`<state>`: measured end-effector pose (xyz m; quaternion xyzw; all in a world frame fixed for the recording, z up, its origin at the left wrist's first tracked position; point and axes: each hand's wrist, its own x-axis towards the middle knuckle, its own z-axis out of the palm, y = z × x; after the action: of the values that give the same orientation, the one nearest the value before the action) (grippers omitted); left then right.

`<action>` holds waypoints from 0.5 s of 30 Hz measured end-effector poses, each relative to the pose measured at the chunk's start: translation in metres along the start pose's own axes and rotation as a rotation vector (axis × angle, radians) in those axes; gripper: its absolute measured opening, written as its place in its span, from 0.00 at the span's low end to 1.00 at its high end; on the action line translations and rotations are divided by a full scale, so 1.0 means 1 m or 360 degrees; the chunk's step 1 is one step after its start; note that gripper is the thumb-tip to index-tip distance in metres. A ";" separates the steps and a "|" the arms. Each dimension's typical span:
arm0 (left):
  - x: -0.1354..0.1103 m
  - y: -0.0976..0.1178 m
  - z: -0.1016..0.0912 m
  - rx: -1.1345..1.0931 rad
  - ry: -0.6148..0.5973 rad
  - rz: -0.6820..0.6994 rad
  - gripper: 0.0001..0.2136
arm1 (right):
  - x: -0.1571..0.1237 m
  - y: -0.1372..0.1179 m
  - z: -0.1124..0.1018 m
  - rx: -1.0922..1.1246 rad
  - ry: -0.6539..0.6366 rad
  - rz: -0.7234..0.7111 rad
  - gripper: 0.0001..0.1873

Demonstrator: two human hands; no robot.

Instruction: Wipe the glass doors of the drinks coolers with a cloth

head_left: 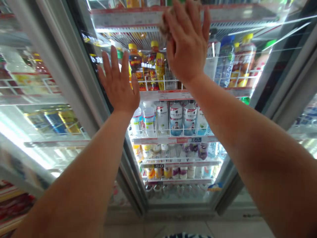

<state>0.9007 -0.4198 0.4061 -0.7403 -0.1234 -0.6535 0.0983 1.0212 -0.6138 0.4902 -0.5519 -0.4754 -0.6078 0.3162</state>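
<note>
My left hand (121,86) lies flat on the glass door (173,195) of a lit drinks fridge, its fingers spread and nothing in it. Higher up and to the right, my right hand (188,46) presses a crumpled brownish cloth (165,25) against the same glass. Most of the cloth is hidden under the palm and fingers, and the fingertips look a little blurred. Behind the glass, dark bottles with yellow caps (154,66) stand between my two hands. Below them is a row of clear bottles with white labels (176,115).
A grey door frame (71,62) runs down the left side, and another fridge section with cans (53,120) lies beyond it. On the right is a second frame post (284,76). Lower wire shelves (170,155) hold small bottles. Pale floor tiles (153,228) show at the bottom.
</note>
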 end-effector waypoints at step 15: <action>0.001 -0.002 0.001 -0.0012 -0.0021 0.0007 0.34 | -0.018 -0.017 0.006 0.0058 -0.0301 -0.0160 0.32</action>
<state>0.9009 -0.4174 0.4074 -0.7452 -0.1201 -0.6489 0.0961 1.0112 -0.6047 0.4685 -0.5765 -0.5412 -0.5593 0.2491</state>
